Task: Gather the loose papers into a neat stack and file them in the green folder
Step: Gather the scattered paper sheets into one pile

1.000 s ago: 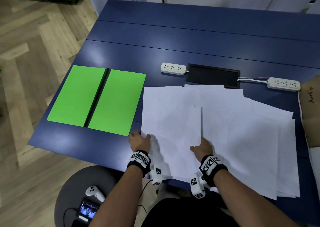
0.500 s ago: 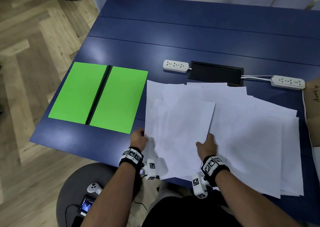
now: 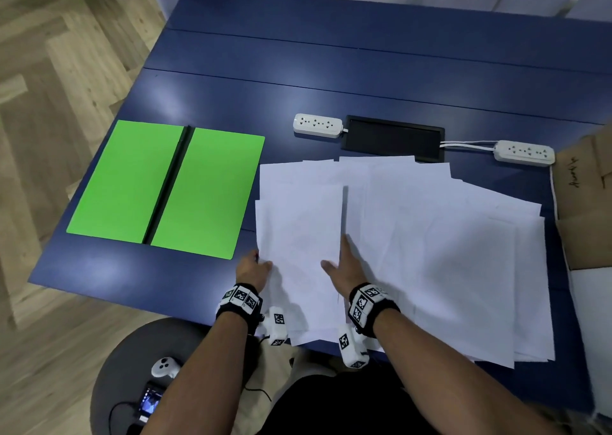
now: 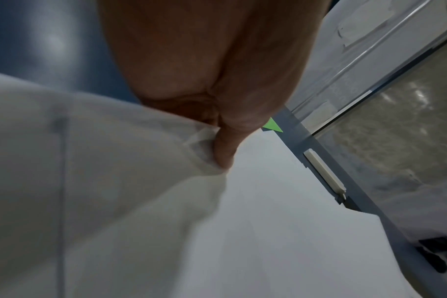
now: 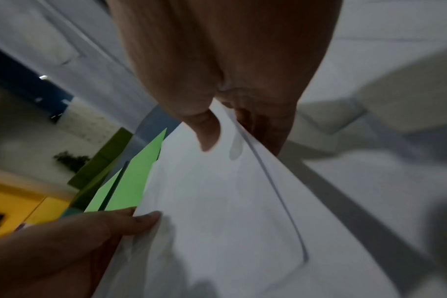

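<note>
The gathering step is in hand. The papers (image 3: pixel 414 252) lie fanned over the right half of the surface (image 3: pixel 331 70), their near ends hanging past its front edge, and the folder (image 3: pixel 165 189) lies open and flat near the left edge, just beside the leftmost sheets and not touching them. The left hand (image 3: pixel 251 270) has its grip pinched on the left edge of a small batch (image 3: pixel 298 235) at the left of the spread, thumb on top as the left wrist view shows. The right hand (image 3: pixel 344 265) pinches that batch's right edge, thumb over and fingers (image 5: pixel 265 125) under, so the edge lifts clear of the sheets beneath. Nothing is filed yet, and most sheets to the right are ungathered. The next move probably calls for squaring this batch between both hands, then sweeping the fanned sheets under or onto it. Thin sheets slide easily, so the pinch must keep.
</note>
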{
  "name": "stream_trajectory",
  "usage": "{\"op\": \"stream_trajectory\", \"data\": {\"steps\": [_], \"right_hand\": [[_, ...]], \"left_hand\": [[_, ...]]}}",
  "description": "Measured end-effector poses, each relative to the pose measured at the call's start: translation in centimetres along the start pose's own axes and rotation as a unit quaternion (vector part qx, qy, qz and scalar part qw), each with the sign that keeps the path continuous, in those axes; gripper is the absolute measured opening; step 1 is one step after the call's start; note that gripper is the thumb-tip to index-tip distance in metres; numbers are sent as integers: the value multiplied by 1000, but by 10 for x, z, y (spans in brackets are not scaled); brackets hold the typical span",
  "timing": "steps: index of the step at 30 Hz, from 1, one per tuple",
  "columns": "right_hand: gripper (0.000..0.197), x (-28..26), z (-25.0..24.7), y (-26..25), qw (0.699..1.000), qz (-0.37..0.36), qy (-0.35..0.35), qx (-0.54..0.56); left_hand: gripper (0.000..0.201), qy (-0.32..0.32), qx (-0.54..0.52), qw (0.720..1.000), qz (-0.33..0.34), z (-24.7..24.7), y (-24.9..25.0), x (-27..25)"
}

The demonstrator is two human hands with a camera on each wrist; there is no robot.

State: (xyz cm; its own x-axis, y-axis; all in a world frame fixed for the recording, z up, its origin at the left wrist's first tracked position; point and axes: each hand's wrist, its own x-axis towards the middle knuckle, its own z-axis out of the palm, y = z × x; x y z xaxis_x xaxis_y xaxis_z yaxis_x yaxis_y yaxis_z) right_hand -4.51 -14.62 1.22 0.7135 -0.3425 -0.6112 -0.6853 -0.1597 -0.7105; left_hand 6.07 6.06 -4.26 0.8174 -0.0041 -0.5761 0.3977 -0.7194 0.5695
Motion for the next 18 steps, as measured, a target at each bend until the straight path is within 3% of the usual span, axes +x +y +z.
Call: {"op": "stream_trajectory", "data": {"steps": [3,5,6,8,10,12,18], "right_hand": [[51,0,-45,22,991,-14,135,18],[33,-3,-92,56,969,26,242,-38],[34,-6,-116,76,951,75,289,-78],[57,-18,-163,115,904,216,348,-127],[89,-31,-195,143,869,320,352,-137],[107,-38,-211,161,860,353,343,-136],[121,-43,-212,174,864,351,294,-208]], "left_hand": [[26,12,24,1000,-7,2,2,-3],[31,14,30,999,-10,0,6,-6],[27,13,34,999,-9,-1,4,-6],[15,1,39,999,-7,-3,5,-7],[13,-13,44,999,-1,-5,7,-9],[12,-17,36,999,11,-6,9,-12],[13,-10,37,999,19,-5,13,-17]]}}
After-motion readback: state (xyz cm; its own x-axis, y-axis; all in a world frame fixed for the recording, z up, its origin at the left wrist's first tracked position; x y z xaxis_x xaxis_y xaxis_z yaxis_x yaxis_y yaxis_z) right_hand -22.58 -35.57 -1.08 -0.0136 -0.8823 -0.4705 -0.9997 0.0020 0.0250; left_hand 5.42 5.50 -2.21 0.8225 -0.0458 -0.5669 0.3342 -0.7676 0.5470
